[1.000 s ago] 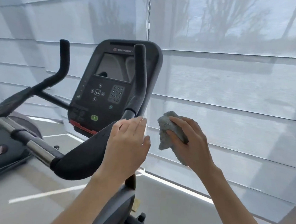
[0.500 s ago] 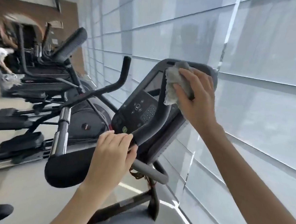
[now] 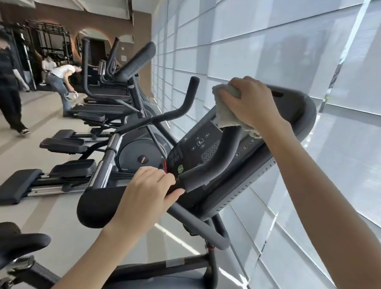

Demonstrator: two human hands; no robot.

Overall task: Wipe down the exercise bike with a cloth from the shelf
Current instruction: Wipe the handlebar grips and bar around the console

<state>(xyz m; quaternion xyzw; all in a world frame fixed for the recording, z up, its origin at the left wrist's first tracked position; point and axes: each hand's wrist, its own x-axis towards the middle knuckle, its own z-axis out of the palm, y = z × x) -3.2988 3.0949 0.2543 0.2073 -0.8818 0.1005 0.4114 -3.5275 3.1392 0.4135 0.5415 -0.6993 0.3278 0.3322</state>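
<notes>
The exercise bike's dark console point(image 3: 209, 145) tilts in the middle of the view, with its keypad and a green button facing me. My right hand point(image 3: 248, 103) is closed on a crumpled grey cloth point(image 3: 224, 114) and presses it against the console's upper part, over the screen. My left hand point(image 3: 150, 186) grips the bike's padded handlebar point(image 3: 97, 207) where the right upright grip point(image 3: 220, 155) meets it. The black saddle point(image 3: 2, 246) sits at the lower left.
A row of elliptical machines point(image 3: 110, 116) with footplates stands along the left. Several people point(image 3: 4, 81) move about at the far left. Pale window blinds point(image 3: 326, 52) run close along the right side. The floor is light grey.
My right hand with the cloth rose from beside the handlebar up onto the console's top, then slid slightly across it. My view swung left, bringing the gym room in. My left hand stayed on the handlebar.
</notes>
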